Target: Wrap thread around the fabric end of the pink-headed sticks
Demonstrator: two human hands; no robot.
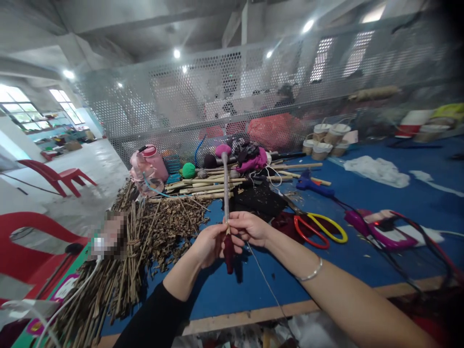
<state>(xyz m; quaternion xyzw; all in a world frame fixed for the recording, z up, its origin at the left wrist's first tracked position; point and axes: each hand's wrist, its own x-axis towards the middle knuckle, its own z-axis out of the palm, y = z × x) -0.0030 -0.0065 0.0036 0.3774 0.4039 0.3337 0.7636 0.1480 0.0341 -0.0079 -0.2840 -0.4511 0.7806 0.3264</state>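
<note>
Above the middle of the blue table, both hands are closed on a mallet-like stick (226,188). It has a pale shaft, a round purple head at the far end and a dark red wrapped handle pointing toward me. My left hand (209,245) pinches it from the left where shaft and handle meet. From the right, the fingertips of my right hand (250,227) grip the same spot. A thin cord (264,278) runs from beneath my right hand over the table's front edge; whether the fingers hold it, I cannot tell. Red-and-yellow-handled scissors (315,229) lie right of the hands.
Dry twigs (134,251) and brown plant bits (174,224) cover the left side. Behind lie wooden sticks (206,186), a green ball (188,170) and black cloth (259,198). A blue glue gun (313,186) and cables sit right. Perforated metal (195,92) closes the back.
</note>
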